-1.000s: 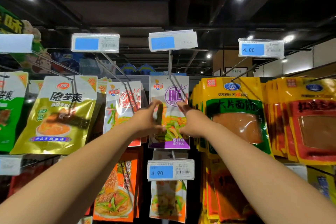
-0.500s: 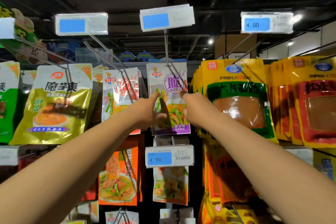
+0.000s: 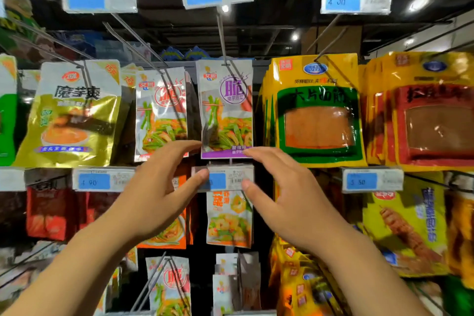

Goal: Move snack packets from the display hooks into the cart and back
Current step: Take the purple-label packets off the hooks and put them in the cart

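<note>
A white snack packet with a purple band (image 3: 227, 108) hangs alone on the middle display hook (image 3: 222, 36), straight and free of both hands. My left hand (image 3: 164, 187) is below and left of it, fingers spread and relaxed, holding nothing. My right hand (image 3: 284, 195) is below and right of it, fingers loosely extended, holding nothing. Both hands hover in front of a price tag (image 3: 225, 181) one row down. The cart is out of view.
A white-and-red packet (image 3: 161, 113) and a gold packet (image 3: 74, 113) hang to the left. Thick stacks of yellow packets (image 3: 318, 110) and red-windowed packets (image 3: 433, 110) hang to the right. More packets fill the lower rows. Price tags jut forward on long hook arms overhead.
Both hands have let go of the purple-banded packet and dropped below it, opening. The packet stays hanging on its hook. The view has tilted down.
</note>
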The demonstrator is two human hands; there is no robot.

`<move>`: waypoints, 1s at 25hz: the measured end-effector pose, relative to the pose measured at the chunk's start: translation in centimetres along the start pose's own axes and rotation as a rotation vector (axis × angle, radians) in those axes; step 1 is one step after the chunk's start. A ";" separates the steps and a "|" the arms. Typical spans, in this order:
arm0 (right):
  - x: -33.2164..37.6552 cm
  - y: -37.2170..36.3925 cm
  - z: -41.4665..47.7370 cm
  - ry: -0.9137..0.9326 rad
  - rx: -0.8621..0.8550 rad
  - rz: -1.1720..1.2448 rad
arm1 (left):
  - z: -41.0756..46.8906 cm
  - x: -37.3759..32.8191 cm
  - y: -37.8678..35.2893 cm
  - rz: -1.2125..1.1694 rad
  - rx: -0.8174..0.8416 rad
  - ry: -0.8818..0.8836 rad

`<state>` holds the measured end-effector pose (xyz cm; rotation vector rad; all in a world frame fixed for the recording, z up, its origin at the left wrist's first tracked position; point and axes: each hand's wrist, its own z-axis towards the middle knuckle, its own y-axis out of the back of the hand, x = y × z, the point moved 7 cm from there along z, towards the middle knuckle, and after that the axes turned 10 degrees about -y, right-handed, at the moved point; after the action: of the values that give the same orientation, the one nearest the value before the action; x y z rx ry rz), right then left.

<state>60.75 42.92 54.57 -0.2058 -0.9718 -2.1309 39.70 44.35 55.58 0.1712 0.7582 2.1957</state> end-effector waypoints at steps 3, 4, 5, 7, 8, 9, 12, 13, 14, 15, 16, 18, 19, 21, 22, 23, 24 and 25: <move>-0.1 -0.2 -3.7 -0.051 -0.002 0.076 | -2.9 -1.9 -0.5 -0.019 -0.045 -0.013; -0.3 -0.1 -5.0 -0.081 -0.014 0.096 | -3.8 -2.4 -1.0 -0.036 -0.044 -0.009; -0.4 -0.1 -6.3 -0.113 -0.022 0.110 | -4.6 -3.0 -1.4 -0.057 -0.038 -0.006; -0.3 -0.1 -8.6 -0.161 -0.015 0.113 | -5.9 -4.0 -2.0 -0.089 -0.011 -0.008; -0.1 -0.1 -9.5 -0.176 -0.004 0.108 | -6.6 -4.4 -2.1 -0.106 0.010 -0.010; 0.2 -0.2 -10.4 -0.185 0.006 0.102 | -7.2 -4.6 -2.1 -0.122 0.028 -0.012; 1.8 -0.7 -12.4 -0.206 0.015 0.077 | -9.6 -4.6 -0.8 -0.157 0.059 0.013; 2.5 -1.0 -13.1 -0.216 0.018 0.078 | -10.7 -4.5 -0.2 -0.160 0.066 0.018; 3.2 -1.3 -13.8 -0.228 0.026 0.082 | -11.8 -4.3 0.6 -0.162 0.073 0.021; 4.0 -1.9 -14.4 -0.241 0.043 0.085 | -13.1 -4.2 1.4 -0.164 0.084 0.031; 5.0 -2.5 -15.0 -0.253 0.063 0.088 | -14.5 -3.9 2.4 -0.165 0.099 0.047; 7.2 -3.9 -16.2 -0.262 0.089 0.097 | -17.4 -3.6 4.5 -0.149 0.132 0.083; 8.7 -4.8 -16.8 -0.263 0.104 0.103 | -19.2 -3.3 5.9 -0.134 0.144 0.106; 12.1 -7.2 -18.3 -0.259 0.159 0.127 | -23.3 -2.5 9.1 -0.123 0.171 0.180; 13.9 -8.6 -19.1 -0.256 0.197 0.139 | -25.7 -2.0 10.9 -0.120 0.179 0.223; 15.8 -10.0 -19.9 -0.251 0.237 0.145 | -28.0 -1.5 12.7 -0.107 0.177 0.259; 17.7 -11.5 -20.6 -0.243 0.277 0.153 | -30.3 -1.1 14.7 -0.082 0.167 0.292; 19.3 -12.7 -21.2 -0.236 0.311 0.167 | -32.2 -1.0 16.4 -0.058 0.157 0.321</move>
<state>41.80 22.06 40.78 -0.3746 -1.3584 -1.8035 18.44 20.34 38.91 -0.1278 1.0999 2.1335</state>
